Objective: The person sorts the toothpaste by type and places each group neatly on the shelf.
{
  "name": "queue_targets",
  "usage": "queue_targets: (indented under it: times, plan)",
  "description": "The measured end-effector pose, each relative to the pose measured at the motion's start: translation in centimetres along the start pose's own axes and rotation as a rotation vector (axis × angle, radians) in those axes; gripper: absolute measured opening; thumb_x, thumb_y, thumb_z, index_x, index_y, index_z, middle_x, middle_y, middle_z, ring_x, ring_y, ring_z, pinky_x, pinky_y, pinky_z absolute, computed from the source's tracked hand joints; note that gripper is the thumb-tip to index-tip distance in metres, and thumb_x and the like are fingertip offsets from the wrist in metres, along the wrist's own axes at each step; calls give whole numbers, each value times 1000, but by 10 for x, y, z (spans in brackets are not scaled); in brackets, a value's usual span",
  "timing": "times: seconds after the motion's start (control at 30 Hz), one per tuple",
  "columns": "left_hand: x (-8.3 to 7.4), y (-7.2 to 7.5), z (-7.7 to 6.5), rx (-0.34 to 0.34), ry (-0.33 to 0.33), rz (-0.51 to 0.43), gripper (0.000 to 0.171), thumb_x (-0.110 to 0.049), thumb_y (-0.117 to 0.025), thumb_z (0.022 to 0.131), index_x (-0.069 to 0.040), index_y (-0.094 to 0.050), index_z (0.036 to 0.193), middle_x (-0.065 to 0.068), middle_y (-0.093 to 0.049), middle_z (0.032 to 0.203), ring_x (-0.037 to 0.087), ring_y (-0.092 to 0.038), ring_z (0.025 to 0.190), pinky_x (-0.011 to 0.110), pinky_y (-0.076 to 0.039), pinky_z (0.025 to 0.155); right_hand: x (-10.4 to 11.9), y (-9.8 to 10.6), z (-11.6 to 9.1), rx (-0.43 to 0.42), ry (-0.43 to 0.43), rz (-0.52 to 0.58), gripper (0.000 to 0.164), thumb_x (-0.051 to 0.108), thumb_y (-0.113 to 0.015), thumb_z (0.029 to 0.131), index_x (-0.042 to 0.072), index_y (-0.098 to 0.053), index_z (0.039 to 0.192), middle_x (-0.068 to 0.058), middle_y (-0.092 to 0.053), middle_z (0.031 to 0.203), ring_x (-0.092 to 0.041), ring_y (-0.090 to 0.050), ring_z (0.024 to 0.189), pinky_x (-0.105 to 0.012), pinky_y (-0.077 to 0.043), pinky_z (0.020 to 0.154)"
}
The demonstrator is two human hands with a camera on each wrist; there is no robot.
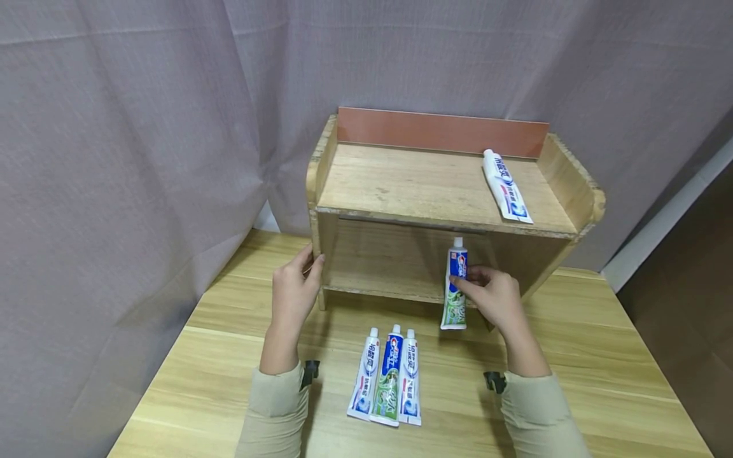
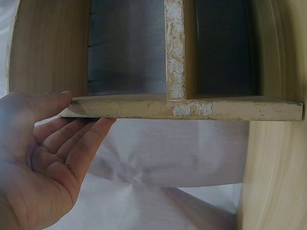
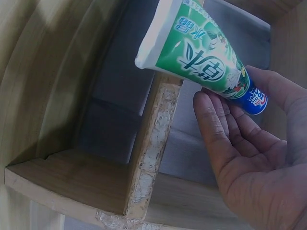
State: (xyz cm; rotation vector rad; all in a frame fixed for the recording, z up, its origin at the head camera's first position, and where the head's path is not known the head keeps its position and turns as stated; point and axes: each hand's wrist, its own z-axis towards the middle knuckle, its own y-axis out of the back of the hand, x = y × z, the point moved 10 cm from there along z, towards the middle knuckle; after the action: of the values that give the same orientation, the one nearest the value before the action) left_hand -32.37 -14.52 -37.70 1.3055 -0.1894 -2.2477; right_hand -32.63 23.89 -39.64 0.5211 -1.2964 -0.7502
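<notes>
My right hand point(image 1: 497, 294) holds a green and blue toothpaste tube point(image 1: 456, 286) between thumb and fingers, cap up, in front of the lower opening of a wooden shelf point(image 1: 395, 184). In the right wrist view the tube's flat green end point(image 3: 192, 52) faces the camera. My left hand point(image 1: 295, 286) grips the front edge of the shelf's left side panel point(image 2: 144, 109), thumb on one face and fingers on the other. On the table in front lie a green and blue tube point(image 1: 387, 378) and two white tubes, one left point(image 1: 365, 376) and one right point(image 1: 409, 380) of it.
Another white toothpaste tube point(image 1: 506, 187) lies on the shelf's top board, toward the right. The shelf stands on a light wooden table point(image 1: 229, 356), with a grey curtain point(image 1: 172, 127) behind. A dark brown surface point(image 1: 681, 286) rises at the far right.
</notes>
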Motion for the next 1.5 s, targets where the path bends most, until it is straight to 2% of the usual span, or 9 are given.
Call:
queue_targets:
  times: [0.33,0.6,0.97,1.2,1.5]
  plan:
    - [-1,0,0,0,-12,1,32,-17,-65,100,1,-67,126,19,-72,113,30,-72,103,27,-62,83,-4,-2,3,22,-30,0,58,48,-72,91,-4,-70,118,-21,-73,107,-33,-69,91,-39,-60,77]
    - [-1,1,0,-6,-4,8,31,-16,-65,100,1,-67,126,19,-72,112,30,-72,102,27,-63,83,-6,-4,8,20,-47,-8,61,50,-71,90,-4,-69,119,-23,-72,112,-39,-68,98,-51,-59,85]
    - [0,0,0,-6,-11,16,31,-16,-65,100,1,-67,125,20,-72,112,30,-72,101,27,-62,82,-11,-6,14,28,-80,-36,62,53,-68,91,-3,-69,120,-23,-72,112,-37,-68,96,-43,-59,78]
    - [0,0,0,-5,-14,10,31,-16,-65,100,2,-67,126,19,-72,112,30,-72,102,26,-62,83,-15,-7,20,38,-88,-36,63,53,-68,91,-3,-69,119,-23,-71,112,-37,-68,95,-45,-59,79]
    - [-1,0,0,-6,-13,3,32,-15,-66,99,2,-67,126,20,-72,113,31,-72,102,27,-63,82,-17,-7,29,39,-51,-57,61,49,-68,93,-5,-68,120,-26,-70,114,-43,-67,98,-53,-59,84]
